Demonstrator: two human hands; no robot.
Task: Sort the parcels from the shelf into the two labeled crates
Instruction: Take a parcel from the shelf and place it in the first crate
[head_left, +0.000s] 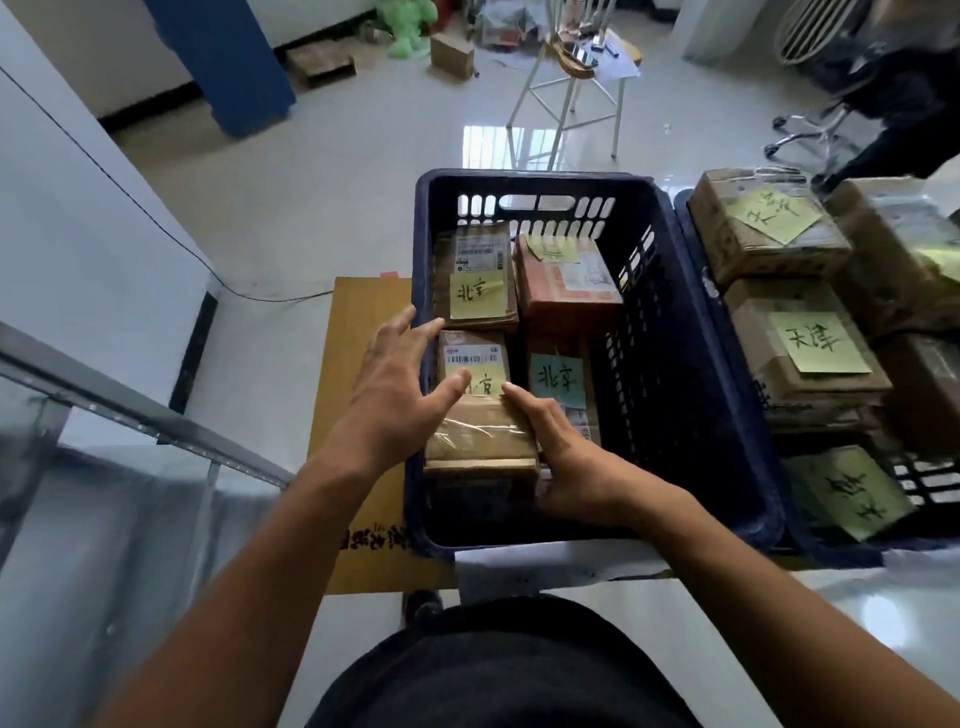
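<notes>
Through the head camera we look down on two bare arms reaching into a dark blue crate (535, 179). Between the hands lies a brown cardboard parcel (480, 434), in the crate's near-left corner. Its long axis runs straight away from us, parallel to the crate's left wall. The taped end faces us, and the end with the barcode label and a yellow note (485, 382) points away, label side up. The near end looks a little higher than the far one, though the wide lens makes that hard to judge.

Our left hand (400, 384) is spread wide, its fingers (410, 317) straight and reaching over the crate's left wall. It grips nothing; only the thumb tip rests on the parcel's top. Our right hand (576, 467) holds the parcel's near-right corner: the index finger lies along the top right edge and the thumb wraps the near end.

Just right of the right-hand fingers (519, 397) stands a teal-noted parcel (558, 379). Just beyond the left fingertips lies a yellow-noted parcel (478, 296). Well to the right of both hands, a second crate (831, 552) holds a green-noted parcel (815, 340) among others.
</notes>
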